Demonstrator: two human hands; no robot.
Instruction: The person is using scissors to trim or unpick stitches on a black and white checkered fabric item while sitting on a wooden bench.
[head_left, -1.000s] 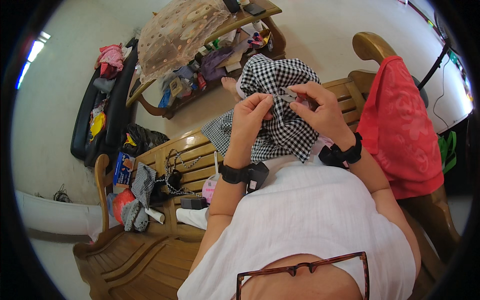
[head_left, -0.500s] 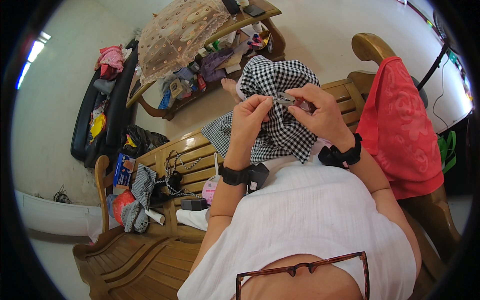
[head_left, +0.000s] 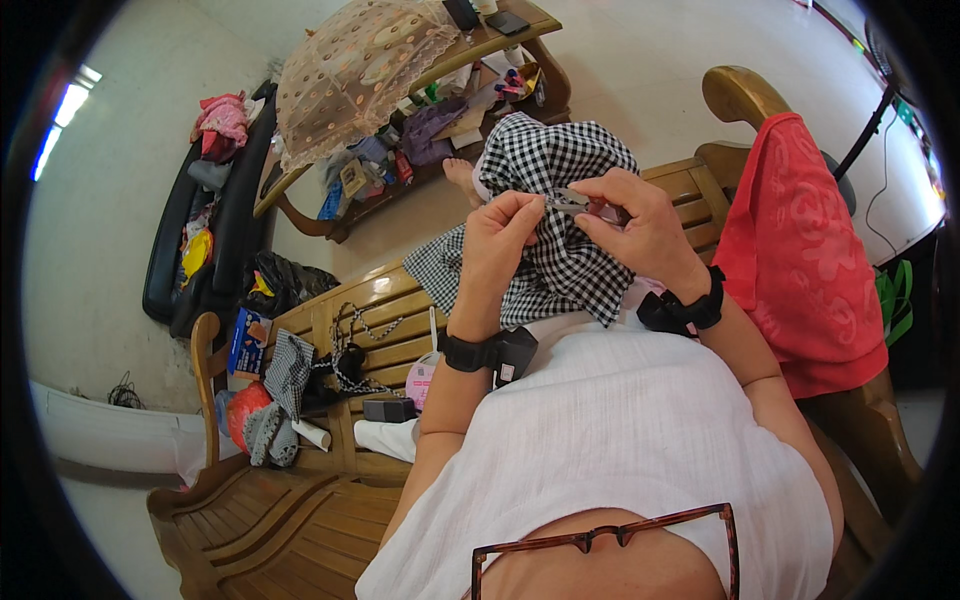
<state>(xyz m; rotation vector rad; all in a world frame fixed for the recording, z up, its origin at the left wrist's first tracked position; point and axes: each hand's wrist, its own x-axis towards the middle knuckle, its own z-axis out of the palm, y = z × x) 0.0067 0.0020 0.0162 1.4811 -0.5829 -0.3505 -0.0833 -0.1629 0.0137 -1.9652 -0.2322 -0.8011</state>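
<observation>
My right hand [head_left: 640,213] pinches a small silver nail clipper [head_left: 568,206] between thumb and fingers. Its jaws point left and meet the fingertips of my left hand [head_left: 503,228]. Those fingers are curled, thumb against forefinger; whether anything tiny lies between them is too small to see. Both hands are raised over a black-and-white checked cloth [head_left: 575,265] that covers my lap and legs. A dark reddish part shows within my right hand, partly hidden by the fingers.
I sit on a slatted wooden bench [head_left: 385,290]. A red cloth [head_left: 805,260] hangs over its right armrest. To the left lie a braided cord, a black box [head_left: 388,410] and fabric pieces. Beyond stands a cluttered wooden table [head_left: 490,45] with a lace cover, near a black sofa [head_left: 165,250].
The silver arms of the nail clipper sit at a slightly different angle in my right hand. Both hands stay in nearly the same place.
</observation>
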